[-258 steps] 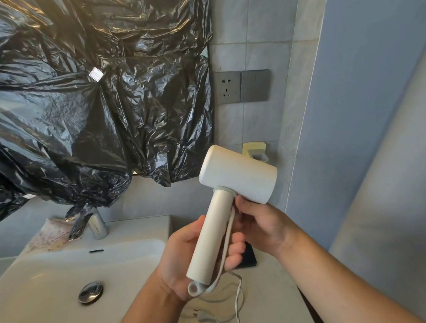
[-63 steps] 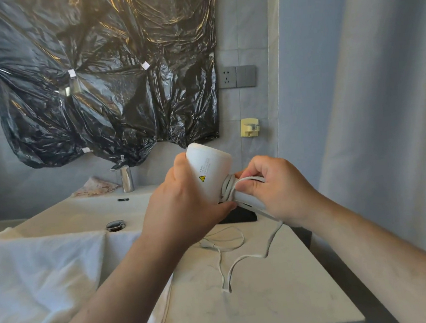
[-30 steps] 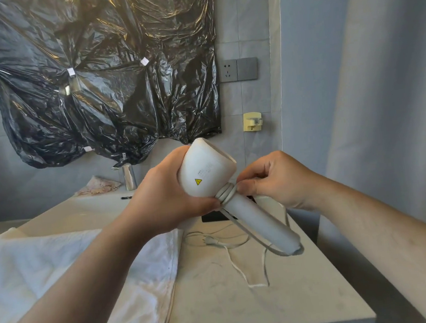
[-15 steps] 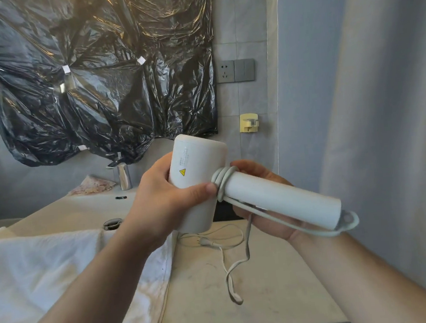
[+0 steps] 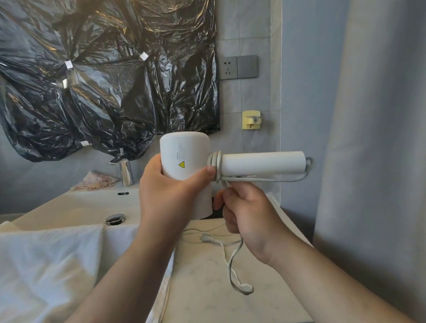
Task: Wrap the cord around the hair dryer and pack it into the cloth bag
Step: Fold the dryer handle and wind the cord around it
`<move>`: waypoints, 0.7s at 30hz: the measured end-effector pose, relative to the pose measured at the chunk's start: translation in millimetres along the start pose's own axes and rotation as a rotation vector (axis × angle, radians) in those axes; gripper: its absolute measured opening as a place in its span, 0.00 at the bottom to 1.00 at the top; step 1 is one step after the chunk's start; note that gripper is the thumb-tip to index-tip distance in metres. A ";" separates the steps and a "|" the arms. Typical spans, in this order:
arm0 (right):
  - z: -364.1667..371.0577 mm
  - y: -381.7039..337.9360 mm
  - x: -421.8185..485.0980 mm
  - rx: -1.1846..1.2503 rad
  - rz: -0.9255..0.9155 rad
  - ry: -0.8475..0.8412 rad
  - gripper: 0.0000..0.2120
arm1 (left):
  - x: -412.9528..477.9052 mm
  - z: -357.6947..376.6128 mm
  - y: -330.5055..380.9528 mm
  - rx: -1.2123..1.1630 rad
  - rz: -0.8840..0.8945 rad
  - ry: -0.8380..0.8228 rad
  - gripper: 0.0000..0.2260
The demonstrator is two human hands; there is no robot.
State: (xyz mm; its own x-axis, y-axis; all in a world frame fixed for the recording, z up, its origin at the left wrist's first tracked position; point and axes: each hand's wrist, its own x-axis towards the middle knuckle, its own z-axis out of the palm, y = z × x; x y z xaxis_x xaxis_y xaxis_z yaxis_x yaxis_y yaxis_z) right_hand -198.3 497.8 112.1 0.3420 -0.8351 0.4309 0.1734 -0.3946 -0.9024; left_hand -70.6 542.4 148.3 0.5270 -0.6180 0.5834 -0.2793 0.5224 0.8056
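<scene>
The white hair dryer [image 5: 185, 158] is held in the air above the counter, its handle [image 5: 261, 164] pointing right. My left hand [image 5: 168, 191] grips the dryer's body. A few turns of the pale cord [image 5: 217, 166] sit around the handle where it meets the body. My right hand [image 5: 247, 210] is below the handle, fingers curled round the cord. The loose cord [image 5: 232, 268] hangs in a loop to the counter, and its plug [image 5: 205, 238] lies there. No cloth bag is in view.
A white towel [image 5: 40, 271] drapes over the sink's front edge. The basin [image 5: 81, 208] with drain and tap [image 5: 126, 173] lies left. Black plastic sheeting [image 5: 104, 67] covers the wall. A wall socket [image 5: 238, 67] and yellow hook [image 5: 251, 120] are behind. A grey curtain [image 5: 387, 144] hangs at right.
The dryer's handle has levelled out to point straight right. My right hand has come from behind the handle to below it, drawing the cord down. The hanging loop has shifted slightly.
</scene>
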 end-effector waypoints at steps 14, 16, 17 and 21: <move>-20.7 -34.9 -9.4 -0.707 -0.145 -0.135 0.15 | -1.9 7.9 2.2 0.293 0.190 0.085 0.22; -25.5 -37.2 -7.9 -0.712 -0.144 -0.161 0.15 | -4.4 8.1 1.5 0.319 0.211 0.082 0.23; -28.2 -37.8 -7.1 -0.725 -0.143 -0.167 0.15 | -5.5 7.7 1.8 0.331 0.224 0.076 0.23; -38.0 -46.2 -4.1 -0.805 -0.149 -0.168 0.15 | -4.1 4.9 4.1 0.410 0.315 0.022 0.25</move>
State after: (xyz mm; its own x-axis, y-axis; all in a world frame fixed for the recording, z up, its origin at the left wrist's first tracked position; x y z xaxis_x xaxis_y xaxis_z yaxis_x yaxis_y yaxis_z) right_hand -242.8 504.8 151.6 0.5116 -0.7093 0.4848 -0.4630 -0.7030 -0.5399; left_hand -77.8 544.2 149.6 0.3820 -0.4528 0.8056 -0.7163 0.4057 0.5677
